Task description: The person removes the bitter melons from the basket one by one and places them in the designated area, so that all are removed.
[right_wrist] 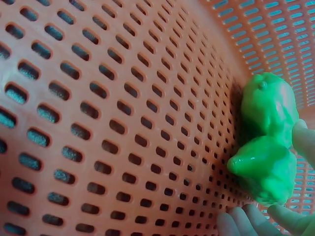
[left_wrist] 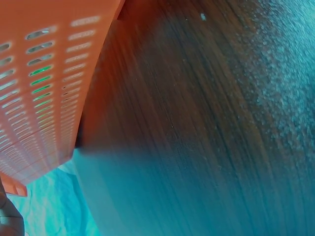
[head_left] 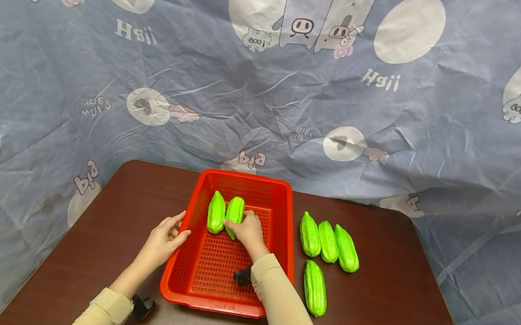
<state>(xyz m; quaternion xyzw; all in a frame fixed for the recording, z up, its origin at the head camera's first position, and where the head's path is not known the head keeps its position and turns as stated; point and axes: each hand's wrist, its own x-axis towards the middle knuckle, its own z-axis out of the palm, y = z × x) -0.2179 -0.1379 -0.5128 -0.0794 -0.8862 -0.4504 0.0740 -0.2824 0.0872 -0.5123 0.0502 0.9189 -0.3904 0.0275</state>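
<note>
In the head view, a red plastic basket (head_left: 220, 306) with slotted walls stands on the table. Inside it lie two green ribbed bitter gourds, side by side near the back left. My right hand (head_left: 250, 232) reaches in and grips the right-hand gourd (head_left: 236, 209), thumb on its left side and fingers on its right. The other gourd (head_left: 216, 214) lies just left of that thumb. Seen from the right wrist, both gourds rest close to the basket floor (right_wrist: 118, 123). My left hand (head_left: 162, 240) holds the basket's left rim, its thumb over the edge.
Right of the basket, three more bitter gourds (head_left: 327, 241) lie in a row on the dark wooden table (head_left: 384, 305), with a single one (head_left: 315, 288) nearer the front. A patterned grey-blue cloth (head_left: 267, 99) hangs behind the table.
</note>
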